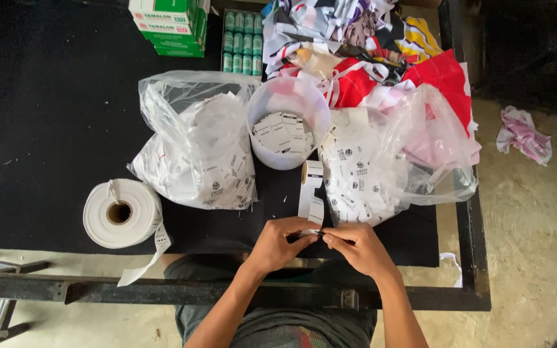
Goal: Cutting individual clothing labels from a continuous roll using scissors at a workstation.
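Pinching together at the near edge of the bench, the left hand and the right hand meet fingertip to fingertip over a narrow white label strip. Both hands are closed down to a fine pinch on the end of the strip, the left thumb and forefinger touching it from one side, the right from the other; what exactly sits between the fingertips is too small to make out, though it looks like a single label at the end of the strip. The strip runs away from the hands up to a small label roll that stands on the black bench top just beside a white plastic bucket. The bucket holds a loose heap of cut white labels with dark marks. To its left lies a clear plastic bag stuffed with more labels, and to its right a second clear bag, open and spilling labels toward the hands. A large roll of white tape lies on its side at the left near edge, its loose tail hanging over the bench edge. Behind the bags a pile of cloth scraps in red, white, yellow and purple covers the far right corner, with green and white boxes and a tray of green cans beside it.
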